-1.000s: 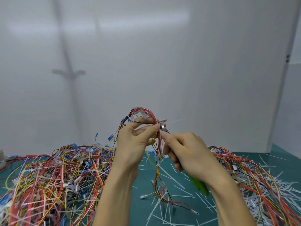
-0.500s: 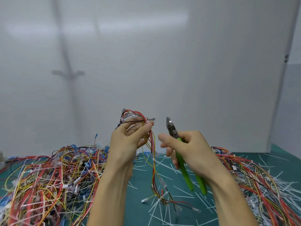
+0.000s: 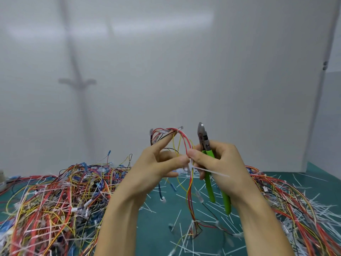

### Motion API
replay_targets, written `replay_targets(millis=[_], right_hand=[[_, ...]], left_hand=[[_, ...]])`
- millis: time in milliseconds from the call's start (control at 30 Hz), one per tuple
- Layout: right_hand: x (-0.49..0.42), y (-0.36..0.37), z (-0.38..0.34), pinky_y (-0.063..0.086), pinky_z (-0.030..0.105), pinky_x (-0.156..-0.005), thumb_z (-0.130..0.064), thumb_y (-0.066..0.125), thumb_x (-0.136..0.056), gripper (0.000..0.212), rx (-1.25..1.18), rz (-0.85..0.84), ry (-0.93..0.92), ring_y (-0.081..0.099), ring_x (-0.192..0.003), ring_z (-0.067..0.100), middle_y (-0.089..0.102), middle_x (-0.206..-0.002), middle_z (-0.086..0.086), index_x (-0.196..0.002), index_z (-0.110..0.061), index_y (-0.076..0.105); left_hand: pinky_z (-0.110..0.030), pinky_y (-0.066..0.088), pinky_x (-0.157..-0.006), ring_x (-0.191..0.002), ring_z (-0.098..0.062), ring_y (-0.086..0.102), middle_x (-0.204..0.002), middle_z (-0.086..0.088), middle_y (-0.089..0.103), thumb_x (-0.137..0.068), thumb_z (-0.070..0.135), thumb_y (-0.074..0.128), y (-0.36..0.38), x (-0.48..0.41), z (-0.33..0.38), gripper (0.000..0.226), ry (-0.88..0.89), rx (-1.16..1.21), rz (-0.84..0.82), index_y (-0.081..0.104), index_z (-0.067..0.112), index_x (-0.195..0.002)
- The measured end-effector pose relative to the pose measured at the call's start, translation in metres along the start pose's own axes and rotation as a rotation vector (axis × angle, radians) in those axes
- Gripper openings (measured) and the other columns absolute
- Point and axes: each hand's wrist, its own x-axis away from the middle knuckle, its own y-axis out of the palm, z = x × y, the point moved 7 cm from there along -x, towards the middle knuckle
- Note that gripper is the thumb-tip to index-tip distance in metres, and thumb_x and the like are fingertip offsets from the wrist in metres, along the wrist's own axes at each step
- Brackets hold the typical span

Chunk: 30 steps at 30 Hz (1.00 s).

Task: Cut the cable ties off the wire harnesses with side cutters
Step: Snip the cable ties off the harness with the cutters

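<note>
While right hand [image 3: 221, 163] grips side cutters [image 3: 203, 137] | left hand [image 3: 156, 169] pinches wire harness [image 3: 185, 139] | hands now meet | cable tie [image 3: 212, 172] juts out

Green-handled side cutters [image 3: 212, 172], teal table [image 3: 156, 228] (red, yellow wires [image 3: 184, 143]).
</note>
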Motion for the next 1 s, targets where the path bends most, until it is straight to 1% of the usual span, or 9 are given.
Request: replay_targets(millis=[67, 200, 333, 433, 533, 633, 733, 900, 1000], right_hand=[[0.000, -0.002, 0.000, 0.048, 0.024, -0.047, -0.014, 0.069, -0.090, 0.012, -0.027, 0.001, 0.012, 0.050, -0.049, 0.011, 0.057, -0.055, -0.001, -0.080, -0.006, 0.068], [0.000, -0.002, 0.003, 0.048, 0.024, -0.048, -0.016, 0.069, -0.090, 0.013, -0.062, -0.005, 0.040, 0.049, -0.049, 0.013, 0.057, -0.055, -0.001, -0.081, -0.006, 0.068], [0.000, -0.001, 0.003, 0.049, 0.022, -0.049, -0.016, 0.070, -0.089, 0.014, -0.064, 0.002, 0.029, 0.053, -0.052, 0.011, 0.060, -0.057, -0.002, -0.082, -0.004, 0.070], [-0.001, -0.001, 0.003, 0.051, 0.020, -0.051, -0.014, 0.070, -0.088, 0.013, -0.057, 0.033, 0.023, 0.058, -0.054, 0.009, 0.064, -0.059, -0.003, -0.083, -0.002, 0.070], [-0.002, -0.005, 0.007, 0.050, 0.023, -0.051, -0.013, 0.068, -0.090, 0.012, -0.101, 0.096, 0.059, 0.054, -0.053, 0.014, 0.064, -0.060, 0.000, -0.084, -0.003, 0.070], [-0.003, -0.014, 0.015, 0.050, 0.025, -0.051, -0.013, 0.067, -0.090, 0.010, -0.078, 0.182, 0.110, 0.052, -0.051, 0.014, 0.067, -0.062, -0.001, -0.087, -0.005, 0.072], [-0.003, -0.020, 0.026, 0.052, 0.028, -0.053, -0.014, 0.067, -0.091, 0.007, 0.022, 0.196, 0.171, 0.054, -0.052, 0.014, 0.071, -0.066, -0.002, -0.087, -0.010, 0.072], [-0.002, -0.018, 0.034, 0.051, 0.030, -0.055, -0.025, 0.068, -0.090, 0.017, 0.205, 0.096, 0.239, 0.056, -0.050, 0.012, 0.066, -0.056, -0.003, -0.078, -0.013, 0.071], [0.004, -0.007, 0.029, 0.047, 0.027, -0.052, -0.049, 0.059, -0.091, 0.042, 0.345, -0.147, 0.262, 0.055, -0.048, 0.011, 0.060, -0.055, -0.002, -0.074, -0.012, 0.071]], left_hand=[[-0.025, 0.057, -0.078, -0.084, -0.013, 0.069, -0.078, -0.003, 0.070, -0.076, 0.023, 0.075, 0.003, 0.000, 0.000, 0.075, 0.001, 0.061, -0.035, 0.040, 0.041, -0.140], [-0.031, 0.059, -0.078, -0.084, -0.023, 0.070, -0.084, -0.014, 0.066, -0.090, 0.007, 0.067, 0.008, -0.001, 0.000, 0.068, -0.005, 0.173, -0.047, 0.037, 0.032, -0.146], [-0.029, 0.058, -0.077, -0.094, -0.024, 0.072, -0.099, -0.006, 0.074, -0.082, 0.019, 0.073, 0.016, 0.000, 0.002, 0.070, 0.014, 0.136, -0.094, 0.040, 0.046, -0.137], [-0.024, 0.056, -0.072, -0.086, -0.019, 0.072, -0.095, -0.007, 0.075, -0.080, 0.016, 0.074, 0.015, 0.001, 0.002, 0.069, 0.030, 0.111, -0.118, 0.041, 0.056, -0.124], [-0.022, 0.054, -0.070, -0.080, -0.016, 0.069, -0.089, -0.007, 0.074, -0.076, 0.012, 0.073, 0.011, -0.001, 0.000, 0.070, 0.031, 0.131, -0.100, 0.044, 0.054, -0.124], [-0.024, 0.056, -0.077, -0.088, -0.017, 0.070, -0.091, -0.009, 0.074, -0.074, 0.013, 0.073, 0.003, -0.002, 0.000, 0.076, 0.045, 0.147, -0.063, 0.040, 0.052, -0.131], [-0.024, 0.055, -0.080, -0.092, -0.017, 0.070, -0.093, -0.012, 0.073, -0.079, 0.014, 0.072, 0.000, 0.001, 0.001, 0.072, 0.072, 0.206, -0.073, 0.041, 0.056, -0.128], [-0.020, 0.053, -0.075, -0.084, -0.014, 0.068, -0.087, -0.009, 0.073, -0.083, 0.019, 0.074, -0.004, 0.001, 0.000, 0.077, 0.070, 0.210, -0.039, 0.032, 0.055, -0.137], [-0.021, 0.055, -0.072, -0.080, -0.016, 0.071, -0.083, -0.007, 0.074, -0.080, 0.017, 0.073, -0.006, -0.002, 0.001, 0.084, 0.077, 0.206, 0.091, 0.027, 0.051, -0.142]])
